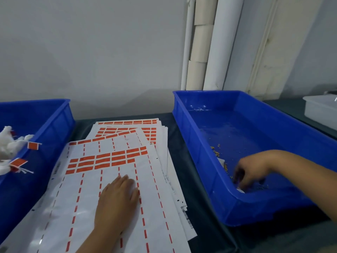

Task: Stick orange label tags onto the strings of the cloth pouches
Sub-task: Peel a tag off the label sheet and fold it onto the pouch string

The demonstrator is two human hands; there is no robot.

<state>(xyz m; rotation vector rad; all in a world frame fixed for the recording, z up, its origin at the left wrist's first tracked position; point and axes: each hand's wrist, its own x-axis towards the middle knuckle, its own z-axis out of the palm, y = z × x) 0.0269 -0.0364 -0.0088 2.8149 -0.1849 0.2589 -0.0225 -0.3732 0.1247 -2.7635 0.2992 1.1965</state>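
White label sheets [116,212] lie fanned out on the dark table, with rows of orange label tags [107,159] still on the top sheet. My left hand [119,196] rests flat on that sheet, fingers together, holding nothing. My right hand [249,172] reaches down into the near left corner of the blue bin on the right [228,212], blurred, fingers curled around a small white pouch [240,189] that is mostly hidden. In the blue bin on the left [52,123] lie white cloth pouches [11,143] with orange tags [33,145] on their strings.
The right bin holds small yellowish crumbs [216,150] on its floor. A grey-white plastic box [321,110] stands at the far right. White and beige rolls [206,44] lean against the wall behind the bins. A dark cloth covers the table [206,207].
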